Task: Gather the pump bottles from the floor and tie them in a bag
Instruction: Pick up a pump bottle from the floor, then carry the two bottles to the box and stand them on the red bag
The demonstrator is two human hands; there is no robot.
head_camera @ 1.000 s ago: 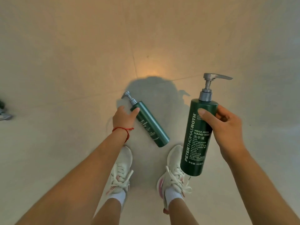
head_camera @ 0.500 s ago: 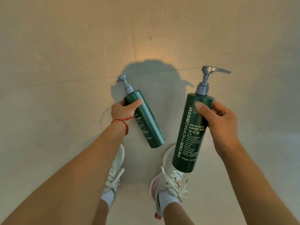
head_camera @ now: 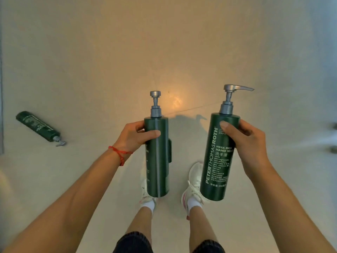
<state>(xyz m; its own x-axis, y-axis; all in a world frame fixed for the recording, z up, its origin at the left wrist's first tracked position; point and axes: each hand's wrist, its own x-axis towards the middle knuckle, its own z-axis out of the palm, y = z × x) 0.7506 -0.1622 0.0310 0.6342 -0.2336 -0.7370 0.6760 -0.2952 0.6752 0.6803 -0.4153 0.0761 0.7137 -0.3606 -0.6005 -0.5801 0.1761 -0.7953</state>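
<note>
I hold two dark green pump bottles upright above the floor. My left hand (head_camera: 135, 136), with a red string at the wrist, is shut around the upper part of the slimmer bottle (head_camera: 157, 167). My right hand (head_camera: 244, 141) grips the larger bottle (head_camera: 217, 161), which has white lettering and a grey pump spout that points right. A third green pump bottle (head_camera: 37, 126) lies on its side on the floor at the far left, its pump toward the lower right. No bag is in view.
Pale tiled floor (head_camera: 109, 61) stretches all around, with a warm light spot ahead. My feet in white sneakers (head_camera: 193, 183) stand below the bottles. Small dark objects (head_camera: 333, 148) show at the right edge.
My left hand has lifted the slimmer bottle off the floor and turned it upright. The view has risen, and a third bottle has come into sight at the left.
</note>
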